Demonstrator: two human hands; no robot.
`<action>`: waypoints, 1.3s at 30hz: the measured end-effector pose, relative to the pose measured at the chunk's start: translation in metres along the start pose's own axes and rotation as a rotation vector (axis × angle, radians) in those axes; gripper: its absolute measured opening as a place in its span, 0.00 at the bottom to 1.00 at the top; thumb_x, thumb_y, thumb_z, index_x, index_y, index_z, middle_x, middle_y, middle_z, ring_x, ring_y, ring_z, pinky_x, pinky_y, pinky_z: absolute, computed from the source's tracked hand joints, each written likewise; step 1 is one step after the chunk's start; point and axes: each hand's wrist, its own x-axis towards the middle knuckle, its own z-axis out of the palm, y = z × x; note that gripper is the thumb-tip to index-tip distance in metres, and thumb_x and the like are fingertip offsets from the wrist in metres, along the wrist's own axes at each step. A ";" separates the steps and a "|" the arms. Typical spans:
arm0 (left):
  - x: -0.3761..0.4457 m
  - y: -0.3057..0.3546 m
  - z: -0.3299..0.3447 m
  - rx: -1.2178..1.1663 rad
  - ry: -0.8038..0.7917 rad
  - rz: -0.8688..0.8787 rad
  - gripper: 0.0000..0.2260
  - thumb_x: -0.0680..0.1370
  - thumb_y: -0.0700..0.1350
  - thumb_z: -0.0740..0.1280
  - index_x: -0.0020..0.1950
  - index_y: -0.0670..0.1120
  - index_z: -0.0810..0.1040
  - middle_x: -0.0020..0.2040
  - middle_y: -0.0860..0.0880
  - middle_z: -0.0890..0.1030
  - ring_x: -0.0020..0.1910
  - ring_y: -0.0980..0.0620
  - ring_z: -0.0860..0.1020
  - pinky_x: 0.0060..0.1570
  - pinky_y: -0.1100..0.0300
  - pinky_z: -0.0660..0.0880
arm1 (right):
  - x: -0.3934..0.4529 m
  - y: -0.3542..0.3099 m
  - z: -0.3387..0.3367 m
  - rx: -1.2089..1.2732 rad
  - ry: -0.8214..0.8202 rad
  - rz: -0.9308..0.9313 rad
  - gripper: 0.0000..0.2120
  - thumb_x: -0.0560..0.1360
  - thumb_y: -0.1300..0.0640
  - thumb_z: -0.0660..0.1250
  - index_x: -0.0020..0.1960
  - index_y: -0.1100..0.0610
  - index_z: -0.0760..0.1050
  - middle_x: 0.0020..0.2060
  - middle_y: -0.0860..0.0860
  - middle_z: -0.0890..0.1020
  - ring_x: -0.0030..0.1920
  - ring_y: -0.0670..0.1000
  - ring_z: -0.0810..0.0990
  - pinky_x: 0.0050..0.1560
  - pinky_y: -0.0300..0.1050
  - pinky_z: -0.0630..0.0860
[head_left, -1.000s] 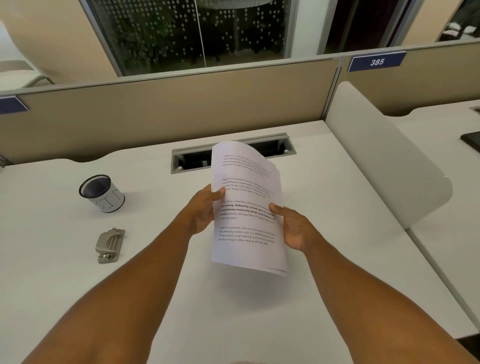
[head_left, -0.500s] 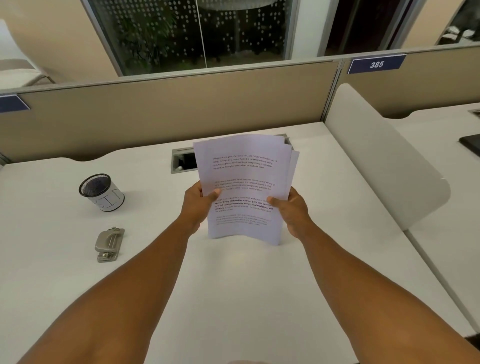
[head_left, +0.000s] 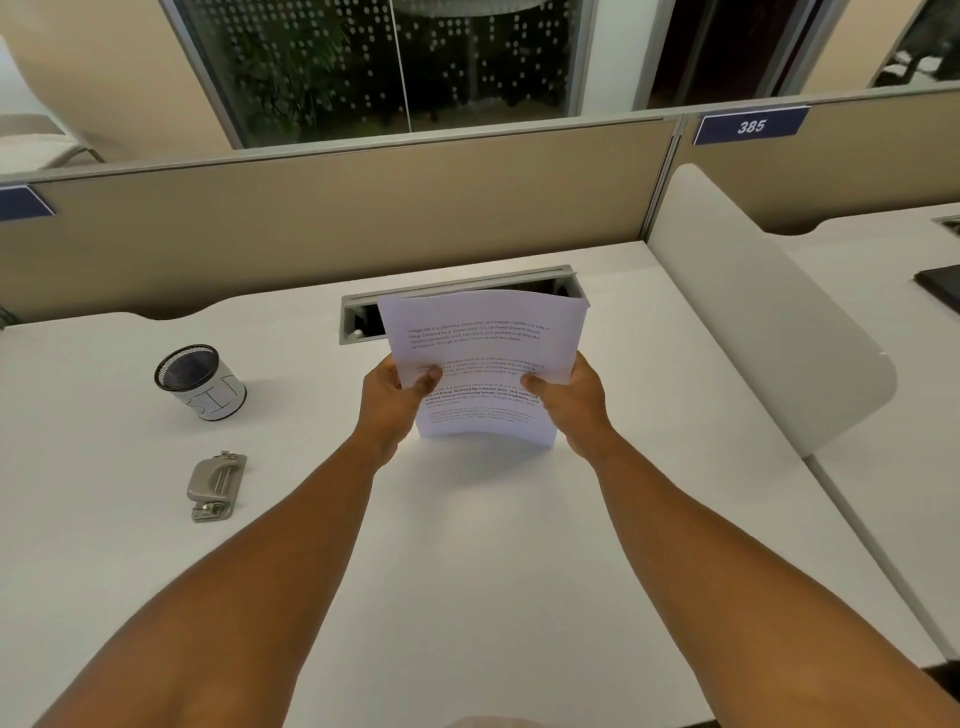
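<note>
A stack of printed white sheets (head_left: 483, 332) stands upright on its lower edge on the white desk (head_left: 467, 571), at the middle of the desk. My left hand (head_left: 395, 405) grips the stack's left edge, thumb on the front page. My right hand (head_left: 571, 400) grips the right edge the same way. The sheets bow slightly and their top edges line up closely. The fingers behind the paper are hidden.
A black mesh pen cup (head_left: 200, 382) with a white label stands at the left. A grey hole punch (head_left: 215, 486) lies in front of it. A cable slot (head_left: 358, 317) opens behind the paper. A white side divider (head_left: 753, 312) bounds the desk on the right.
The stack turned from a slanted, lifted pose to upright and square, then dropped with its lower edge onto the desk. Its fanned top edges came closer together.
</note>
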 end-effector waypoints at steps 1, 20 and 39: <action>0.000 0.000 0.001 0.005 -0.005 -0.004 0.13 0.77 0.41 0.72 0.60 0.52 0.79 0.56 0.52 0.83 0.52 0.51 0.82 0.47 0.60 0.80 | 0.000 0.000 0.000 -0.014 0.002 -0.002 0.21 0.73 0.59 0.72 0.65 0.54 0.72 0.57 0.53 0.80 0.56 0.55 0.79 0.59 0.57 0.79; -0.006 -0.001 0.001 0.027 0.018 -0.053 0.10 0.78 0.42 0.70 0.57 0.53 0.80 0.51 0.57 0.84 0.49 0.54 0.82 0.39 0.65 0.78 | -0.007 0.006 0.001 -0.120 0.015 -0.001 0.19 0.76 0.61 0.69 0.65 0.55 0.71 0.59 0.55 0.80 0.56 0.56 0.79 0.58 0.53 0.79; -0.011 -0.010 -0.005 0.051 0.018 -0.096 0.10 0.78 0.42 0.70 0.58 0.50 0.79 0.52 0.54 0.84 0.50 0.53 0.82 0.52 0.54 0.80 | -0.011 0.013 -0.003 -0.137 0.000 -0.036 0.15 0.78 0.57 0.67 0.64 0.55 0.74 0.58 0.53 0.81 0.55 0.54 0.80 0.57 0.50 0.79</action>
